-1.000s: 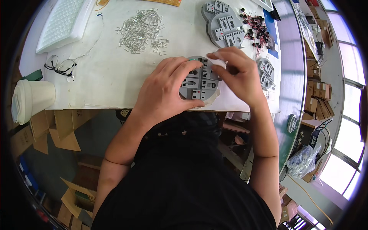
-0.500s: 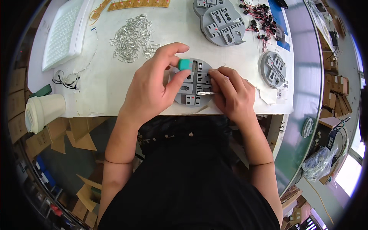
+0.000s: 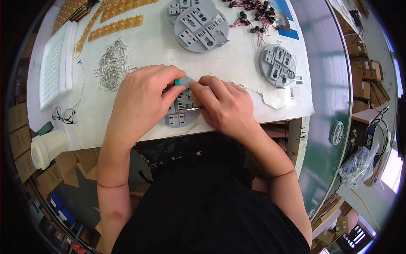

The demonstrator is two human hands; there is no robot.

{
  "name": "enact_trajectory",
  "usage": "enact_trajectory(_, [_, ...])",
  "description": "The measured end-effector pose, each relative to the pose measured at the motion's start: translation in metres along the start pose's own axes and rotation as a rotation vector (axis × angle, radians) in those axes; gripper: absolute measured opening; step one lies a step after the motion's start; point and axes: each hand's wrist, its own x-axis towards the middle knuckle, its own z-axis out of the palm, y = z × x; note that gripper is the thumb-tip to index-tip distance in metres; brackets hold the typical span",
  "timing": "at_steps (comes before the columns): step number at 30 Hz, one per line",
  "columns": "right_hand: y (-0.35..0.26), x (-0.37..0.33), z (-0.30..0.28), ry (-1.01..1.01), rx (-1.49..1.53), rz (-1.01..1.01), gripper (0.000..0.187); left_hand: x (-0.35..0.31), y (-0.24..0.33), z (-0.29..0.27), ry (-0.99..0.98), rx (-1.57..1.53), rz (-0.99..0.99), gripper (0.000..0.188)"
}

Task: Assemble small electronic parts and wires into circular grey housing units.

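Observation:
A small green block [image 3: 178,82] is pinched between the thumb and forefinger of my left hand [image 3: 141,95], at the far part of a round grey fixture [image 3: 176,121]. Whether the block touches the fixture I cannot tell. My right hand [image 3: 228,106] rests over the fixture's right side, its fingertips close to the block. From under its curled fingers a thin, shiny metal tool [image 3: 189,110] points left across the fixture; its kind is hidden by the hand. Slots and small raised blocks cover the fixture's face, and both hands hide much of it.
Beyond my left hand lies a pile of metal pins [image 3: 113,63]. Stacked grey fixtures [image 3: 201,28] stand at the back, another fixture [image 3: 278,65] to the right. Black parts with red wires [image 3: 258,15], brown strips [image 3: 116,28], a white tray [image 3: 55,63] and eyeglasses [image 3: 63,115] surround them.
The whole view has shifted, so the table things appear farther left. My hands have come closer together over the fixture, and the green block is now near the right fingertips.

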Motion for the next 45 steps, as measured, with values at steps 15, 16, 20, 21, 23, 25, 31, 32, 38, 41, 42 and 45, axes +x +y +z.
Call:
enact_trajectory(15, [0.160, 0.111, -0.070, -0.351, -0.221, 0.609, 0.027, -0.023, 0.002, 0.055, 0.381, -0.062, 0.050, 0.030])
enact_trajectory(16, [0.167, 0.109, -0.072, -0.387, -0.176, 0.596, 0.029, -0.022, 0.000, 0.056, 0.378, -0.063, 0.066, 0.030])
enact_trajectory(20, [0.160, 0.110, -0.077, -0.461, -0.090, 0.594, 0.030, -0.023, -0.002, 0.051, 0.362, -0.063, 0.053, 0.027])
enact_trajectory(21, [0.153, 0.109, -0.079, -0.459, -0.093, 0.624, 0.029, -0.023, -0.002, 0.050, 0.351, -0.063, 0.042, 0.026])
enact_trajectory(23, [0.143, 0.108, -0.079, -0.459, -0.101, 0.651, 0.027, -0.022, -0.001, 0.050, 0.363, -0.056, 0.041, 0.026])
enact_trajectory(25, [0.138, 0.104, -0.075, -0.442, -0.225, 0.556, 0.026, -0.022, 0.000, 0.050, 0.370, -0.036, 0.048, 0.025])
enact_trajectory(31, [0.135, 0.103, -0.087, -0.388, -0.170, 0.458, 0.027, -0.021, -0.004, 0.053, 0.383, -0.025, 0.064, 0.028])
enact_trajectory(32, [0.130, 0.105, -0.096, -0.324, 0.008, 0.502, 0.029, -0.022, -0.005, 0.053, 0.377, -0.029, 0.058, 0.030])
enact_trajectory(38, [0.070, 0.081, -0.103, -0.055, 1.189, 0.544, 0.021, -0.017, -0.004, 0.036, 0.513, -0.134, 0.121, 0.039])
enact_trajectory(41, [0.038, 0.063, -0.078, -0.065, 1.488, 0.437, 0.026, -0.012, 0.007, 0.014, 0.365, -0.609, 0.147, 0.041])
enact_trajectory(42, [0.029, 0.059, -0.071, -0.064, 1.635, 0.377, 0.028, -0.011, 0.011, 0.009, 0.366, -0.606, 0.140, 0.041])
enact_trajectory(45, [0.004, 0.052, -0.056, -0.056, 1.656, 0.380, 0.029, -0.012, 0.018, 0.000, 0.025, -1.140, -0.029, 0.033])
